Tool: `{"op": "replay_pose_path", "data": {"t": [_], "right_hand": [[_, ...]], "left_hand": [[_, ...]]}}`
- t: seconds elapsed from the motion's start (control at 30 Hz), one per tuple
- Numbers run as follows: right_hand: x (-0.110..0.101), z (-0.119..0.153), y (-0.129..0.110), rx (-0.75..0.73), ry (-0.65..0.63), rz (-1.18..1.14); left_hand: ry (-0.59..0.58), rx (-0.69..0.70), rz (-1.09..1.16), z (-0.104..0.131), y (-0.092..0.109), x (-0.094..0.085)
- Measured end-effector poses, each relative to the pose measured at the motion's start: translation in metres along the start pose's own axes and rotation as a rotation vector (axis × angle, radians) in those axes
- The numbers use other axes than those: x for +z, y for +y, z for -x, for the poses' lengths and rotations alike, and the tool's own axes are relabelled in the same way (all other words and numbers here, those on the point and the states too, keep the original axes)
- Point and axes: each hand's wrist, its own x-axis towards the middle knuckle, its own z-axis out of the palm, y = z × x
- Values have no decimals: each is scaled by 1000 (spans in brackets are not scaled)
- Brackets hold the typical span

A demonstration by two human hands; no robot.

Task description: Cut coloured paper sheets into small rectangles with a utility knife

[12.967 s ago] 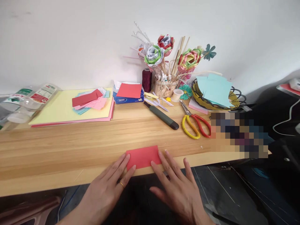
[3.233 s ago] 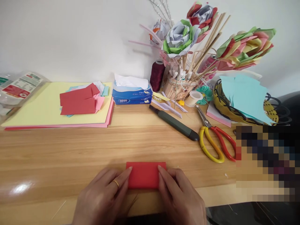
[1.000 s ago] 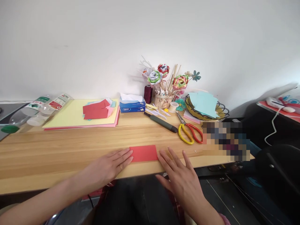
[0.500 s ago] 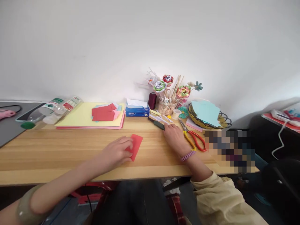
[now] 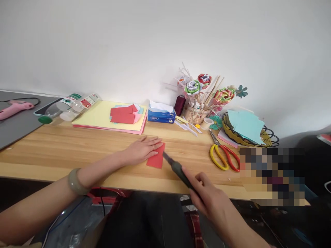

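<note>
A small red paper piece point(image 5: 156, 160) lies flat on the wooden table point(image 5: 77, 148). My left hand point(image 5: 143, 150) rests on its left part, fingers stretched out flat and pressing it down. My right hand point(image 5: 207, 193) is closed round the dark green handle of a craft knife point(image 5: 179, 172). The knife's dark, narrow tip points up and left, at the right edge of the red paper; whether it touches cannot be made out. To the right lie scissors point(image 5: 219, 155) with one yellow and one red handle.
Coloured sheets point(image 5: 95, 115) with red scraps point(image 5: 122, 114) lie behind on the left, near plastic bottles point(image 5: 77, 106). A tissue box point(image 5: 161, 115), a holder with paper flowers point(image 5: 198, 112) and a basket point(image 5: 232, 134) stand along the wall. A pink glue gun point(image 5: 15, 109) lies far left.
My right hand has picked up the craft knife from the table and brought it toward the red paper. My left hand has flattened onto the paper. The view has shifted left.
</note>
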Motion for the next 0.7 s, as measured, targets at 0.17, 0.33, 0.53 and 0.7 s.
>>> {"op": "replay_pose_path", "data": {"t": [0.17,0.33,0.53,0.7], "right_hand": [[14,27,-17,-42,-8,35],[15,25,-20,-52,31,96],[15,25,-20,-45,34,152],[16,27,-21,-40,41,152]], "left_hand": [[11,-42,-2,-1,4,4],[-16,-67,36,-2,4,0],[2,-49,23,-2,2,3],[8,-35,4,-2,1,4]]}}
